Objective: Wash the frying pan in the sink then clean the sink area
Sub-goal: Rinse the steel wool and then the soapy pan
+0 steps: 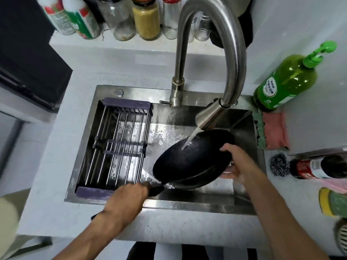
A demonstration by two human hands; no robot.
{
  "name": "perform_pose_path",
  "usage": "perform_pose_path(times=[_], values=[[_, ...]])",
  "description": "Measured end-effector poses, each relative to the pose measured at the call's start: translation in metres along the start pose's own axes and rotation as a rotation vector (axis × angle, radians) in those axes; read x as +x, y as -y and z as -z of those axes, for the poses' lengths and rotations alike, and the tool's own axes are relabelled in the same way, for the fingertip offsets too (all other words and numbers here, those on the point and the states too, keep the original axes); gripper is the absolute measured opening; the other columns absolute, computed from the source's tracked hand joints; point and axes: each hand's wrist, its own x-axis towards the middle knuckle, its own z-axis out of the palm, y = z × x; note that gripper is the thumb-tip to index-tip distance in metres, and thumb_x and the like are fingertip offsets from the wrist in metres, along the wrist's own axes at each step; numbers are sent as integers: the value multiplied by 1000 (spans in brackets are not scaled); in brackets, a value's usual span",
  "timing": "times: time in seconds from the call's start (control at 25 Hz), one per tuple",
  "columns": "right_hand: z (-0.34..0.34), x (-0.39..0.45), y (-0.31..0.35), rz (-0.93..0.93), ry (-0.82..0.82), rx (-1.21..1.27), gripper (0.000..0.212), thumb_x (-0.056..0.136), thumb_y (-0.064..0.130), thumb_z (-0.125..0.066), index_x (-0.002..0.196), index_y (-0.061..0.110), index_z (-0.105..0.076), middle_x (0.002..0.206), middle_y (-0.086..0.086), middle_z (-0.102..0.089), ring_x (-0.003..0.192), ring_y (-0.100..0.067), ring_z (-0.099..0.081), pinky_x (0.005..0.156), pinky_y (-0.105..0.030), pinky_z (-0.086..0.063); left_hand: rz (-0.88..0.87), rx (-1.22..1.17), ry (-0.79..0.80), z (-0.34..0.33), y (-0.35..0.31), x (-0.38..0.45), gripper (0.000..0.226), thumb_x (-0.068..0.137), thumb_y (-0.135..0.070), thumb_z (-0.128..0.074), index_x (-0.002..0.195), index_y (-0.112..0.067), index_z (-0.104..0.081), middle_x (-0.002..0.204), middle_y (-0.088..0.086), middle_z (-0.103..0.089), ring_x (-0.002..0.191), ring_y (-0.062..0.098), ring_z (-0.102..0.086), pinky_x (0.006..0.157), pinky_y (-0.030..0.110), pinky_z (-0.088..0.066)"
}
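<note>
A black frying pan [189, 162] is held tilted over the steel sink [187, 202], its inside facing up and left. Water runs from the faucet head [210, 117] onto the pan's upper inside. My left hand [129, 194] grips the pan's dark handle at the sink's front edge. My right hand [236, 162] holds the pan's right rim, thumb on top and fingers under the pan's outside.
A drying rack [116, 145] spans the sink's left half. A green soap pump bottle [287, 79] and pink and green cloths [272, 130] lie right of the sink. A steel scourer [279, 164] and a sponge [332, 203] are further right. Jars and bottles line the back ledge.
</note>
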Motion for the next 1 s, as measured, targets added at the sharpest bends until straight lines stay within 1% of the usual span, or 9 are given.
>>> perform_pose_path(times=[0.2, 0.28, 0.36, 0.48, 0.56, 0.64, 0.76, 0.92, 1.0], values=[[16, -3, -60, 109, -11, 401, 71, 49, -5, -44, 112, 21, -64, 92, -7, -62, 76, -23, -62, 61, -39, -57, 217, -552, 117, -10, 10, 17, 27, 83, -29, -66, 107, -18, -61, 94, 4, -71, 84, 21, -68, 72, 33, -55], [28, -5, -72, 117, 20, 557, 77, 50, -8, -41, 119, 16, -66, 97, -7, -64, 85, -25, -64, 66, -37, -54, 281, -1044, 430, -14, 1, 18, 41, 77, -38, -78, 107, -14, -62, 72, 1, -66, 56, 14, -60, 52, 27, -51], [44, -8, -69, 148, -104, 397, 73, 58, -7, -42, 126, 13, -61, 105, -5, -68, 102, -32, -63, 74, -40, -53, 294, -1198, 379, -22, -15, 17, 41, 73, -40, -83, 92, -11, -62, 61, 0, -59, 48, 10, -51, 47, 23, -43], [24, -15, -65, 505, -622, -636, 56, 81, 17, -49, 136, 22, -52, 133, -8, -60, 131, -37, -50, 105, -49, -45, 314, -896, 23, -28, -32, 15, 38, 71, -52, -80, 73, -18, -65, 66, -2, -67, 56, 5, -59, 53, 21, -44], [-24, -6, -66, 777, -320, -1070, 66, 98, 32, -44, 159, 21, -20, 168, -7, -10, 155, -28, -4, 124, -43, -10, 308, -843, -41, -31, -34, 9, 36, 73, -58, -75, 67, -24, -63, 59, -7, -65, 54, 2, -60, 48, 15, -41], [-61, 24, -63, 820, 91, -1305, 69, 105, 45, -36, 160, 29, 0, 167, 2, 18, 152, -20, 20, 125, -43, 4, 307, -863, -40, -33, -31, 0, 38, 72, -62, -73, 62, -28, -60, 54, -12, -63, 53, 1, -60, 46, 14, -38], [-80, 67, -53, 645, -175, -1386, 70, 104, 57, -20, 160, 25, 8, 167, -5, 18, 153, -27, 18, 124, -46, 10, 331, -792, -72, -29, -23, -7, 39, 71, -69, -68, 68, -31, -62, 60, -10, -66, 58, 4, -63, 51, 22, -45], [-94, 80, -73, 854, -81, -1426, 67, 104, 55, -18, 161, 24, 0, 168, -2, 8, 155, -27, 7, 124, -43, 8, 329, -690, -46, -21, -14, -7, 44, 72, -68, -67, 75, -25, -64, 66, -6, -67, 63, 11, -64, 60, 30, -53], [-100, 85, -71, 710, -294, -1303, 71, 103, 56, -18, 161, 16, -11, 169, -9, -1, 155, -31, 1, 125, -49, 1, 332, -689, -53, -25, -8, -8, 39, 72, -68, -67, 72, -29, -63, 62, -11, -64, 58, 4, -60, 54, 26, -50]])
